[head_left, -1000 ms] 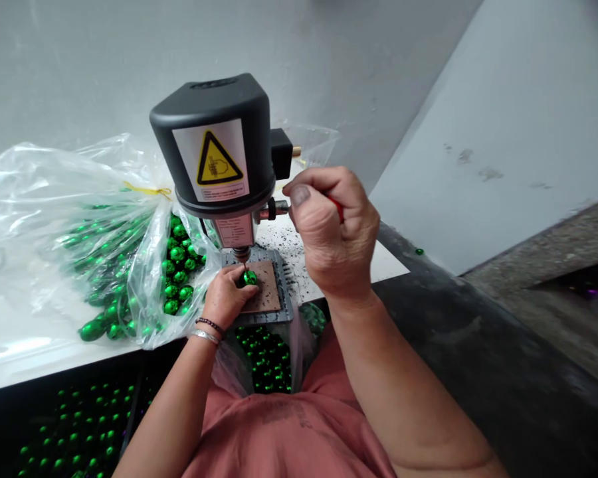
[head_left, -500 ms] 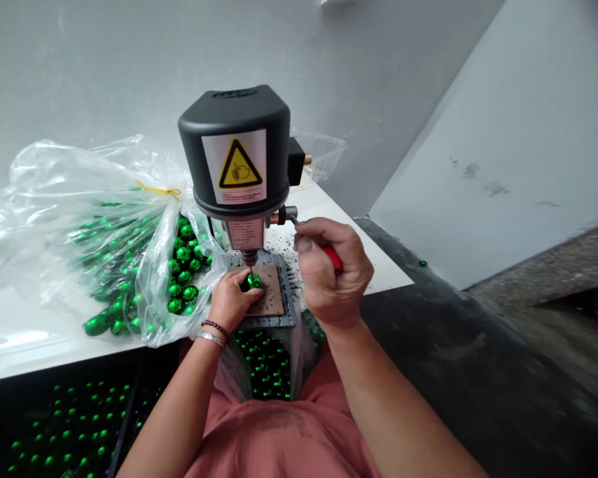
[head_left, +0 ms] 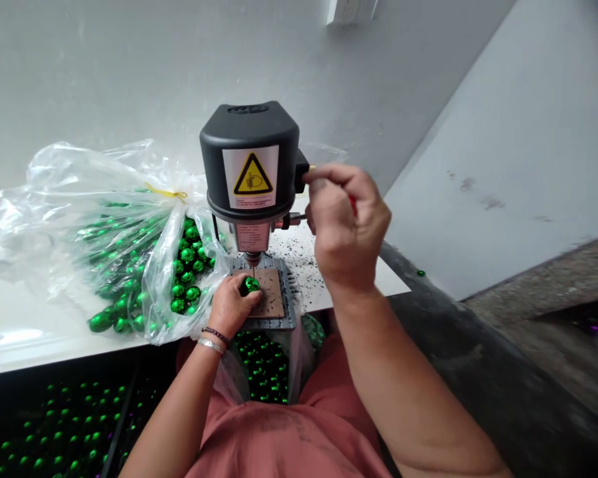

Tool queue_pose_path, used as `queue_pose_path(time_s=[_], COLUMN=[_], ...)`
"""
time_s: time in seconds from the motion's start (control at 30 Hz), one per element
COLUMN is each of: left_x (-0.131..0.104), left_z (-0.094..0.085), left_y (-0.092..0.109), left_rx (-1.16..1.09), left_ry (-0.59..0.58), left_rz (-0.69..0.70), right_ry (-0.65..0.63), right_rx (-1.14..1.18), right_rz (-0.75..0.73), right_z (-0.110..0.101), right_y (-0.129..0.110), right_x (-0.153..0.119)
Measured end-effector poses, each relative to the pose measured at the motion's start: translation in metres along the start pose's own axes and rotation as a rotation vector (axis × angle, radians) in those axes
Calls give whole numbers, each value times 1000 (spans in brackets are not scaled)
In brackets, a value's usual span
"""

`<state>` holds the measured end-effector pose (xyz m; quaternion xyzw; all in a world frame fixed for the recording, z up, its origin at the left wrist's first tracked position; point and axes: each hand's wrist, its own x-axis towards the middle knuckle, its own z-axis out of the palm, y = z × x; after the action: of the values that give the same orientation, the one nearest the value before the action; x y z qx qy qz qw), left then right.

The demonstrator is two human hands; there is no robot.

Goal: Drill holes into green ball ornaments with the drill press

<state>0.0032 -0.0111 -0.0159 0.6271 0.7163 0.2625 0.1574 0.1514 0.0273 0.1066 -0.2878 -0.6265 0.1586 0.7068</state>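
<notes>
My left hand (head_left: pixel 232 300) pinches a shiny green ball (head_left: pixel 252 285) between thumb and fingers. The ball rests on a brown board (head_left: pixel 274 302) on the base of a small black-headed drill press (head_left: pixel 252 159), under the thin bit. My right hand (head_left: pixel 346 222) is closed round the red-knobbed feed lever (head_left: pixel 353 204) on the machine's right side; most of the lever is hidden by my fingers. Dark shavings (head_left: pixel 299 265) lie around the base.
A clear plastic bag (head_left: pixel 54 179) tied with yellow string lies left of the machine, holding many green balls (head_left: pixel 189 265). More balls (head_left: pixel 264 365) are in a bag at my lap and in a dark container at lower left. A wall stands behind the white table (head_left: pixel 40 338).
My right hand has risen with the lever and the bit now sits higher over the ball. My left hand still holds the ball, shifted slightly. The camera view has moved a little.
</notes>
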Motion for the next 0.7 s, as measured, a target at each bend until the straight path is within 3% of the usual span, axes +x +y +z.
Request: queue_pose_path(time_s=[0.07,0.17,0.2,0.27,0.4,0.43,0.5,0.57,0.7], left_x=[-13,-33,-37,-40,-23,-17,-8,-4,0], left_z=[-10,-32,-40,-56,-75,-75,-72,-65,-57], left_y=[-2,-5,-7,-12,-33,-41,-55,-67,-80], left_rx=[-44,-172,-196,-198,66,199,417,552,566], left_ry=[-45,-287,-320,-229,174,176,28,-44,-111], left_rz=[6,115,123,94,-52,-97,-178,-177,-143], right_ry=[-71,-117,-114,-95,-47,-44,-52,-62,-47], right_rx=[26,37,35,38,82,95,118,129,108], right_rz=[14,5,5,31,118,131,147,153,126], right_z=[1,1,1,2,4,5,5,4,3], right_y=[0,3,4,4,0,-1,-3,-4,-2], right_x=[16,25,25,22,19,19,19,18,15])
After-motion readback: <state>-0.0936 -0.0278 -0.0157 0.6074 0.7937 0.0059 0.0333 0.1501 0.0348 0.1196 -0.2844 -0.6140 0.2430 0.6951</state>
